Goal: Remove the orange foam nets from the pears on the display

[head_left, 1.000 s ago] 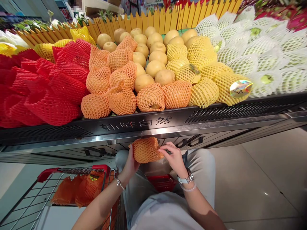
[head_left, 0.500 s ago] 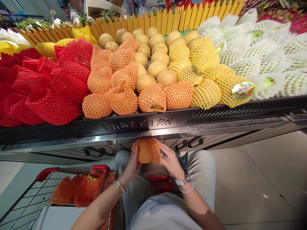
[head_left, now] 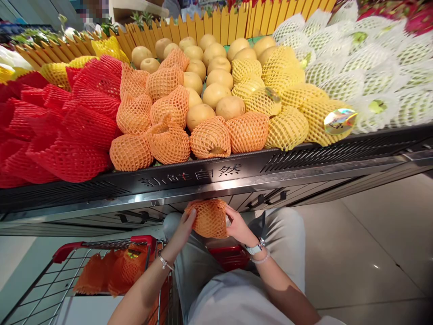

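Observation:
Over my lap, just below the display's front edge, I hold an orange foam fruit net [head_left: 210, 220] between both hands. My left hand [head_left: 183, 231] grips its left end, the thumb laid along the near side. At the right end my right hand [head_left: 239, 227] has its fingers closed on the rim. The net looks rounded, but whether a fruit sits inside I cannot tell. On the display ahead, round tan pears [head_left: 216, 95] lie bare in the middle. Several more in orange foam nets [head_left: 169, 143] line the front and left of them.
Red foam nets [head_left: 67, 153] fill the left side, yellow-netted fruit [head_left: 287, 128] and white-netted fruit [head_left: 375, 106] the right. A black ledge [head_left: 189, 176] fronts the display, with a yellow picket fence [head_left: 216, 27] behind. A wire cart [head_left: 37, 275] holding orange nets [head_left: 111, 271] stands at my left.
The held net has turned and dipped slightly, showing more of its rounded side. Both hands keep hold of it. The view has shifted a little.

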Demonstrator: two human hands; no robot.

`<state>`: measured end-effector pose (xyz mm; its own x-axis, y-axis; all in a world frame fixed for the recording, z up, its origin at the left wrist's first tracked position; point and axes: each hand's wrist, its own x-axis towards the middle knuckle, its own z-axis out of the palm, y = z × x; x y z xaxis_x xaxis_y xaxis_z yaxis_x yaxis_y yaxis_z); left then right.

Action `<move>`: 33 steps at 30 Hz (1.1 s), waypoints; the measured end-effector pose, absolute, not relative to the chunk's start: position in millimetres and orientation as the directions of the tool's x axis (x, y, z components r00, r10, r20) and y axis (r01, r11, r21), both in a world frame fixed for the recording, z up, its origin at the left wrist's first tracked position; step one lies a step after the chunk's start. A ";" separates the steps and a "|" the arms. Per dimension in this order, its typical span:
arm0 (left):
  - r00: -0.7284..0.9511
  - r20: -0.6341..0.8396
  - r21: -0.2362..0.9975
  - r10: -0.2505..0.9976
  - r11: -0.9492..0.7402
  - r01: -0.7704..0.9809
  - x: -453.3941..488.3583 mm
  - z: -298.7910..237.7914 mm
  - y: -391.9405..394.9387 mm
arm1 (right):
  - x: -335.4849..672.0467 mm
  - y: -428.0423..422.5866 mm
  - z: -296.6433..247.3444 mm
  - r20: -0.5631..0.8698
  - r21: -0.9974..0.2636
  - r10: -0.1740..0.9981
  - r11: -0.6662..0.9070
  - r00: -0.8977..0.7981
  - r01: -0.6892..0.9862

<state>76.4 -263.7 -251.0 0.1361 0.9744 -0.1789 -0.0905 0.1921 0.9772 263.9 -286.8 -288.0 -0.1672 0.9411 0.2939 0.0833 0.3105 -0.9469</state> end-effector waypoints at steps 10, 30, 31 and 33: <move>0.213 -0.410 0.837 0.887 0.458 -0.299 81.8 -259.0 -274.0 | 286.2 -289.5 -264.3 0.274 -0.953 0.954 0.286 -0.121 0.098; 0.167 -0.431 0.861 0.887 0.460 -0.216 92.5 -263.6 -278.4 | 237.4 -283.2 -295.7 0.059 -0.896 0.962 0.168 0.265 -0.411; 0.174 -0.436 0.867 0.883 0.464 -0.183 93.1 -262.7 -277.9 | 233.8 -281.2 -301.8 -0.003 -0.867 0.965 0.129 0.263 -0.482; 0.205 -0.426 0.883 0.881 0.454 -0.120 93.3 -260.3 -277.0 | 227.2 -278.4 -315.4 -0.128 -0.791 0.960 0.052 0.248 -0.609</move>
